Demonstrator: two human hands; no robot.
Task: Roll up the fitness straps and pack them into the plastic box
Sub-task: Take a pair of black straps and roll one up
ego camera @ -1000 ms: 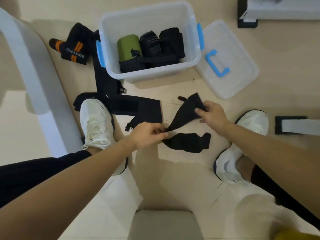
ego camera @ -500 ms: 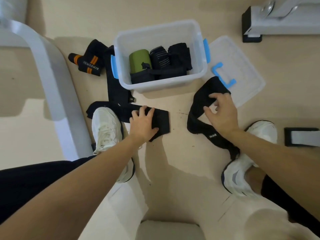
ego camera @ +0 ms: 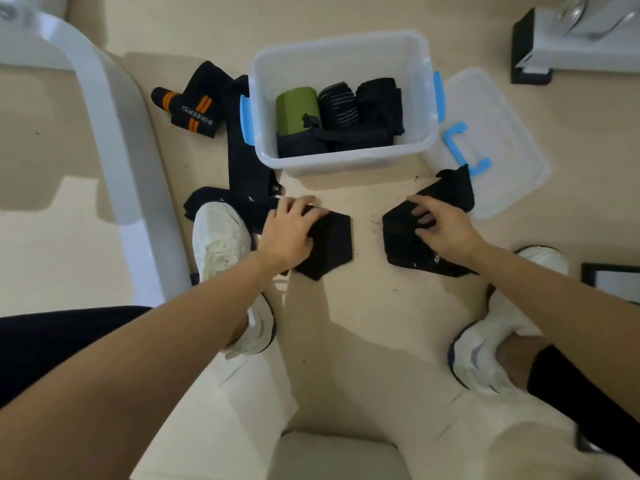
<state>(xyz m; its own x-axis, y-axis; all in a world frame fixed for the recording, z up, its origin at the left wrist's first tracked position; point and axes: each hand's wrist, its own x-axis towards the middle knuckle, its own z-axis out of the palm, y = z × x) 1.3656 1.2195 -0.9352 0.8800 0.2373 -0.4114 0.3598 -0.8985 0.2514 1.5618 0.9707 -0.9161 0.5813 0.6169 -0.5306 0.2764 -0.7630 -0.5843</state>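
1. Far left, a white curved machine frame [ego camera: 114, 143] stands on the beige floor [ego camera: 363, 341].
2. An orange-striped strap [ego camera: 194, 105], black with white lettering, lies loose on the floor, left of the box.
3. A long black strap [ego camera: 247, 168] runs from beside the box's left latch down toward the left shoe [ego camera: 221, 244], then turns right along the floor to a wide end.
4. Left hand [ego camera: 287, 230]: fingers spread and nearly straight, laid on that wide end and pressing it to the floor.
5. The plastic box [ego camera: 346, 164], clear with blue latches, sits open at top centre. Inside, side by side: a green roll [ego camera: 298, 109], a striped roll [ego camera: 337, 105] and a black roll [ego camera: 379, 98]. A loose black piece lies across their near side.
6. Right hand [ego camera: 443, 226]: fingers bent, tips dug into a folded black strap [ego camera: 401, 244] and holding it on the floor. It lies apart from the long strap.
7. The folded strap's far end reaches the near edge of the clear lid [ego camera: 502, 133]. The lid lies flat just right of the box, blue handle [ego camera: 464, 147] up.
8. The right shoe [ego camera: 491, 341] sits below. A grey machine base [ego camera: 571, 39] fills the top right corner.
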